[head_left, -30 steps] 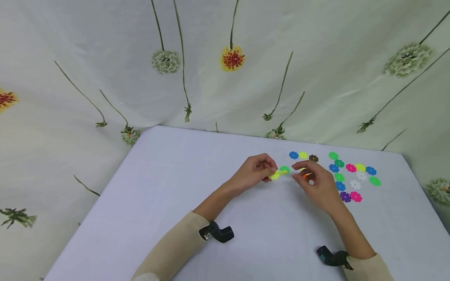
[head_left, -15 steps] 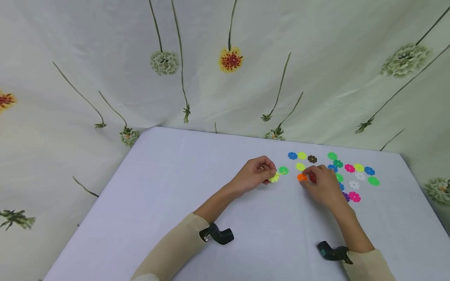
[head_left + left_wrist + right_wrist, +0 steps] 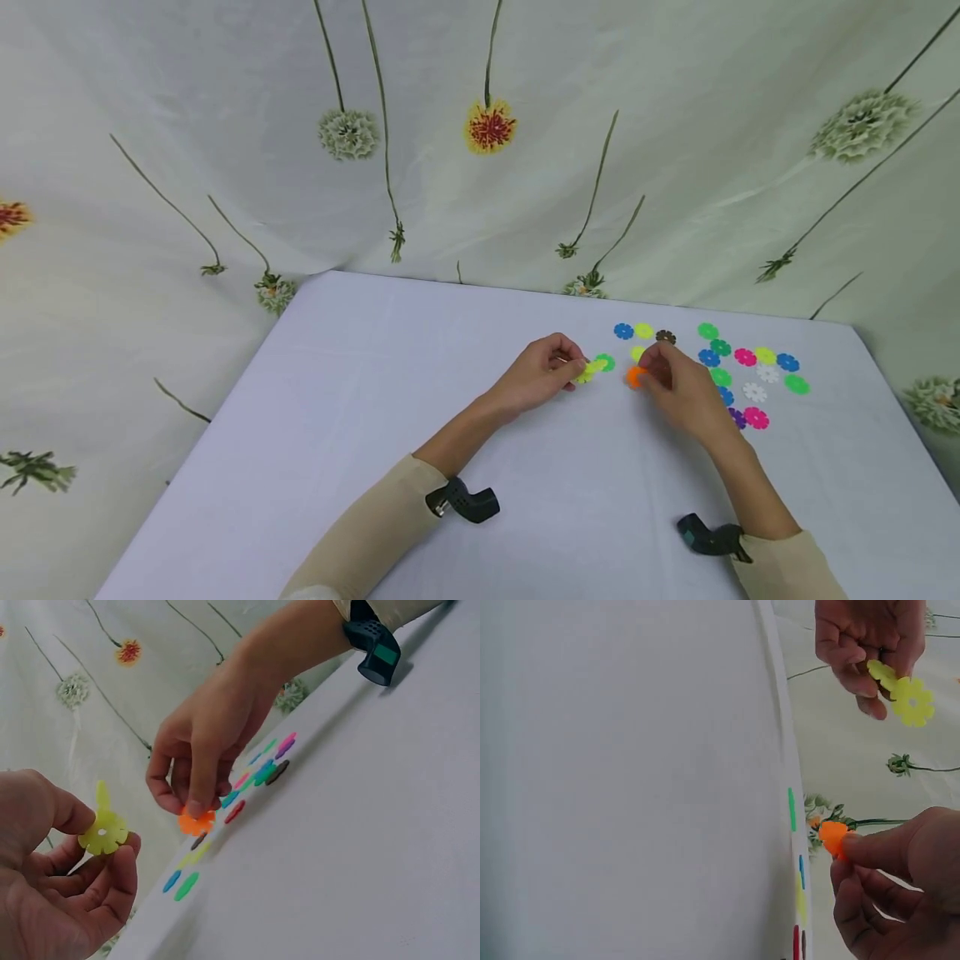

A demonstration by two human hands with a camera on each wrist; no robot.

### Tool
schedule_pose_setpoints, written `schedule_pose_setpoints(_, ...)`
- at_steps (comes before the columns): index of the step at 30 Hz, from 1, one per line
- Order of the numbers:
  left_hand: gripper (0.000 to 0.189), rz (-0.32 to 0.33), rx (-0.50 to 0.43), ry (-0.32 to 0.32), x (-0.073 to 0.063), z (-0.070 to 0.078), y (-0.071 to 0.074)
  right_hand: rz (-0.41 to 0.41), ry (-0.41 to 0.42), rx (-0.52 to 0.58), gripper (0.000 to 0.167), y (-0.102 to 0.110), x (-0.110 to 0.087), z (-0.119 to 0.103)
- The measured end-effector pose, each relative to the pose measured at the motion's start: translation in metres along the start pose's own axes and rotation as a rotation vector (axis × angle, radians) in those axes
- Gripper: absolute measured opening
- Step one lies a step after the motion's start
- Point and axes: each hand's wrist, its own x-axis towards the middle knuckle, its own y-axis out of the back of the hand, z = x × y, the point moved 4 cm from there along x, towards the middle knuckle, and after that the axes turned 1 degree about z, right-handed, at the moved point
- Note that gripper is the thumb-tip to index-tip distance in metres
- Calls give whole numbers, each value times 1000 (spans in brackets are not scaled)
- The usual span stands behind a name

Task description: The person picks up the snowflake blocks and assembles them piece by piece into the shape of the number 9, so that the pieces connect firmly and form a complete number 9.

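My left hand (image 3: 538, 377) pinches two yellow flower-shaped discs (image 3: 913, 702) between thumb and fingers. They are slotted together at an angle, as the left wrist view shows with one disc (image 3: 103, 835) facing the camera and the other edge-on above it. Facing it from the right, my right hand (image 3: 686, 398) holds an orange flower disc (image 3: 196, 823) by its edge, thumb against forefinger. The orange disc is raised over the table, a short gap away from the yellow pair. A green disc (image 3: 605, 362) lies on the table just behind the yellow ones.
Several loose flower discs lie flat at the back right, among them a blue one (image 3: 623, 332), a pink one (image 3: 757, 417) and a white one (image 3: 754, 392). A red disc (image 3: 235, 811) is hidden behind my right hand in the head view. White cloth covers the table (image 3: 360, 358).
My right hand has come down to the orange disc, gripped it and lifted it slightly left. My left hand stays nearly in place with the yellow pair, which has tilted a little.
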Motion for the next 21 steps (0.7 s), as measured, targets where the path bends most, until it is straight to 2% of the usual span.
schedule_pose_setpoints(4, 14, 27, 7, -30, -1, 1, 0, 47, 81, 91, 20, 5, -4, -14)
schedule_pose_setpoints(10, 11, 122, 47, -91, 0, 2, 4, 139, 219, 187, 23, 9, -12, -36)
schedule_pose_setpoints(16, 12, 134, 24, -101, -2, 3, 4, 236, 331, 179, 23, 8, -17, -46)
schedule_pose_setpoints(21, 10, 134, 48, -107, -3, 5, 3, 264, 374, 92, 26, 5, -18, -48)
